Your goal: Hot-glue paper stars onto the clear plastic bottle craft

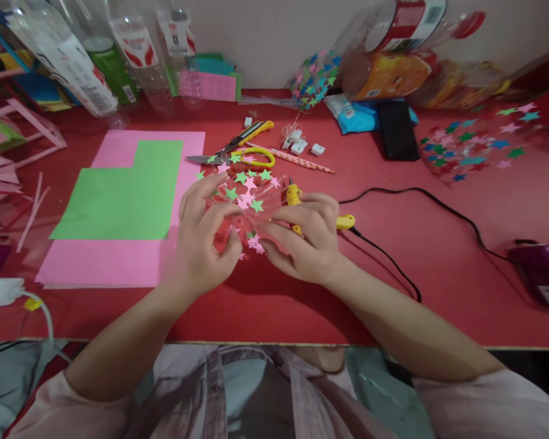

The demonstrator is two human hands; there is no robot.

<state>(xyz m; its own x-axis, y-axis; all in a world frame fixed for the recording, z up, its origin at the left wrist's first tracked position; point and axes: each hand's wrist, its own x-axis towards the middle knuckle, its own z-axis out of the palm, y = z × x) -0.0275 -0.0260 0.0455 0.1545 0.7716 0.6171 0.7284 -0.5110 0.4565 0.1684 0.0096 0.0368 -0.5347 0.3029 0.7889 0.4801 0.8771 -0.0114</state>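
Between my hands sits a clear plastic piece (268,198) dotted with pink and green paper stars; its exact shape is hard to make out. My left hand (205,235) curves round its left side, thumb and fingers bent against it. From the right, my right hand (308,241) grips its near edge with bent fingers; whether a small star is also between the fingertips I cannot tell. Just behind my right hand lies a yellow glue gun (293,195), partly hidden by it. Yellow-handled scissors (256,157) and a yellow cutter knife (247,135) rest beyond the plastic piece.
Green paper (119,201) lies over pink sheets (100,262) on the left. Plastic bottles (137,55) stand at the back left. Star-covered clear pieces (476,143), a black phone (397,131) and a black cord (421,190) are on the right. White cubes (298,146) sit behind.
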